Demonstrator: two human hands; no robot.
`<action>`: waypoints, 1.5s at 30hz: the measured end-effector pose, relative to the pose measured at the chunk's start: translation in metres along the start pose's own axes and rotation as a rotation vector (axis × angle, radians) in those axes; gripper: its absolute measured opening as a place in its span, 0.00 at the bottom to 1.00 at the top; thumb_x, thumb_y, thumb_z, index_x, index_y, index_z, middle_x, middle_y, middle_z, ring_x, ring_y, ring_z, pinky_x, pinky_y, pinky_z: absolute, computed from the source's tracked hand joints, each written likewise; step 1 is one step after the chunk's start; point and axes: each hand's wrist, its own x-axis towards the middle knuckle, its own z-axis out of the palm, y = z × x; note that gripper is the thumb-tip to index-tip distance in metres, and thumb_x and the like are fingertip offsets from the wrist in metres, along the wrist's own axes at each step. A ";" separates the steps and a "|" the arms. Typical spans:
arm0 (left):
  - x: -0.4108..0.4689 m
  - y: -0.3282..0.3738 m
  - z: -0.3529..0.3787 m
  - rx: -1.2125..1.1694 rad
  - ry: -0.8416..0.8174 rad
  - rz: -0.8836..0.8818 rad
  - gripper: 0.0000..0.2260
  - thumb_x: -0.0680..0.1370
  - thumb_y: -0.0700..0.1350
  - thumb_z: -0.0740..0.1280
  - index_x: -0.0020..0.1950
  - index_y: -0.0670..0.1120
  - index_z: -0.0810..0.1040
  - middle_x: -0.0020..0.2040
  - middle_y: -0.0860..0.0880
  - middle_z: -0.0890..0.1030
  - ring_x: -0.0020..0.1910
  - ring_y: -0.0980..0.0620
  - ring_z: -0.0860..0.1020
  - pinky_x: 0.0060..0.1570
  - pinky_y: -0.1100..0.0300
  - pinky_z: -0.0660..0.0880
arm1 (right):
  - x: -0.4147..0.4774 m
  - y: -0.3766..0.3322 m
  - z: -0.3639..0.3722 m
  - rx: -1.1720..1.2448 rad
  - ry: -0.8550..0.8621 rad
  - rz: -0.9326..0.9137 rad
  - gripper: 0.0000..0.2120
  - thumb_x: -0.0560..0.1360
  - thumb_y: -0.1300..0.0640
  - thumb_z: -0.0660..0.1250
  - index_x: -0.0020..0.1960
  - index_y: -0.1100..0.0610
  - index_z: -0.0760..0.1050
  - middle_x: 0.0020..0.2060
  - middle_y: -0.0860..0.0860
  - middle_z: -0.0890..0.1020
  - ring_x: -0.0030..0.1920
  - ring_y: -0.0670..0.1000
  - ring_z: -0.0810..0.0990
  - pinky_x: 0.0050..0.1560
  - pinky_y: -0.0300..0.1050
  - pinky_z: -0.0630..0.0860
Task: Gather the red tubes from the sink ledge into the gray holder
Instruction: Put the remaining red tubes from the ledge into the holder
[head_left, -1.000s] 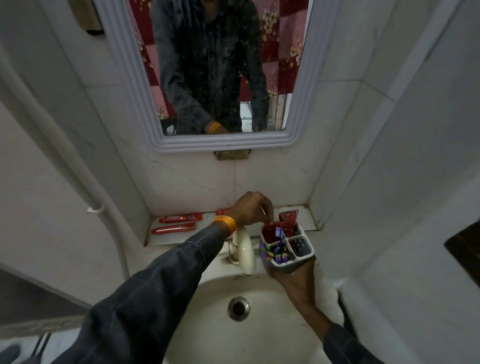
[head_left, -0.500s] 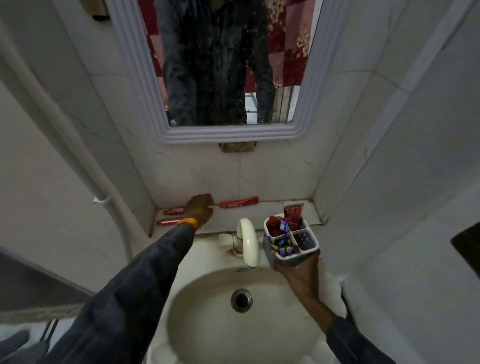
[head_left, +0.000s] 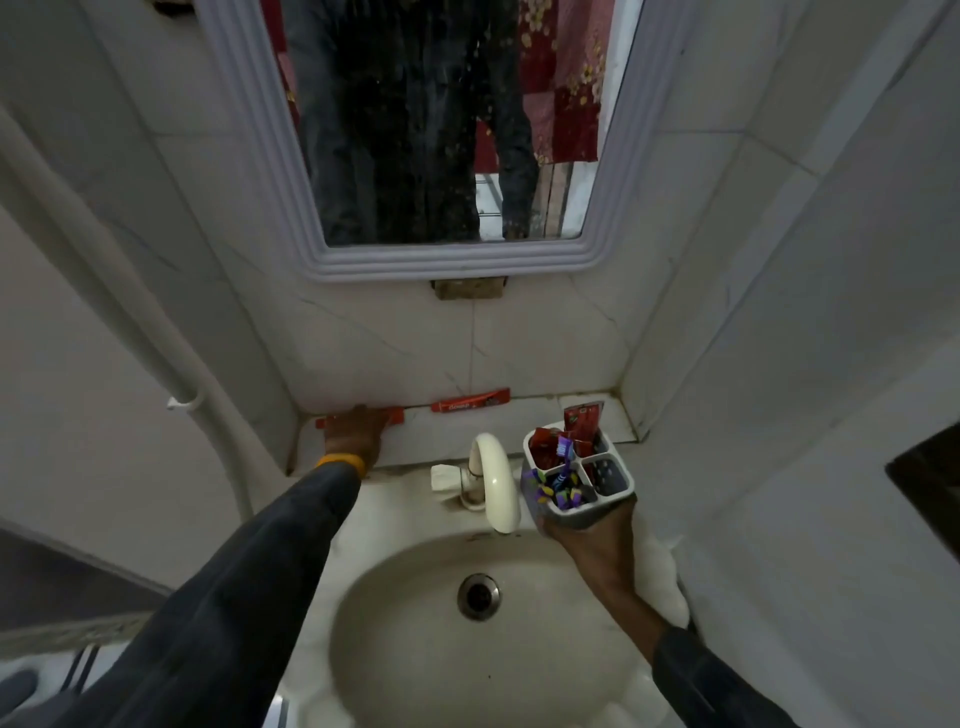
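- The left hand (head_left: 357, 429) lies palm-down over a red tube (head_left: 397, 414) at the left of the sink ledge (head_left: 530, 410), in the middle of the frame; red ends show on either side of it. I cannot tell whether the fingers have closed on the tube or only press it.
- A second red tube (head_left: 470, 401) lies further right along the ledge, against the back wall, apart from the hand.
- Both tubes lie flat, long axes left to right across the frame, the second tilted slightly up at its right end.
- The right hand (head_left: 592, 540) grasps the gray holder (head_left: 618, 488) from below, at centre right above the basin; red packs already stand in its far compartment.
- The tubes look light, soft and glossy, probably slippery on wet tile; pinching across the middle seems safest.
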 end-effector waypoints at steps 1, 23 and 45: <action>0.003 0.010 -0.011 0.076 -0.051 0.020 0.19 0.79 0.53 0.66 0.67 0.47 0.75 0.67 0.40 0.76 0.64 0.39 0.75 0.63 0.50 0.71 | 0.000 -0.002 0.000 -0.002 -0.002 -0.005 0.55 0.63 0.59 0.95 0.83 0.51 0.72 0.74 0.47 0.86 0.75 0.53 0.86 0.74 0.67 0.84; -0.053 0.168 -0.038 0.063 -0.120 0.741 0.08 0.71 0.43 0.75 0.47 0.44 0.81 0.46 0.46 0.84 0.45 0.47 0.81 0.46 0.51 0.80 | -0.010 -0.018 -0.001 0.063 0.010 0.049 0.52 0.62 0.66 0.93 0.79 0.53 0.72 0.65 0.44 0.85 0.59 0.22 0.83 0.57 0.21 0.80; 0.013 -0.015 0.009 0.322 -0.184 0.070 0.21 0.82 0.41 0.58 0.75 0.45 0.66 0.73 0.39 0.68 0.71 0.39 0.68 0.72 0.48 0.65 | -0.005 -0.005 0.001 -0.020 0.031 0.052 0.58 0.60 0.63 0.95 0.84 0.56 0.69 0.75 0.48 0.84 0.76 0.52 0.85 0.76 0.67 0.82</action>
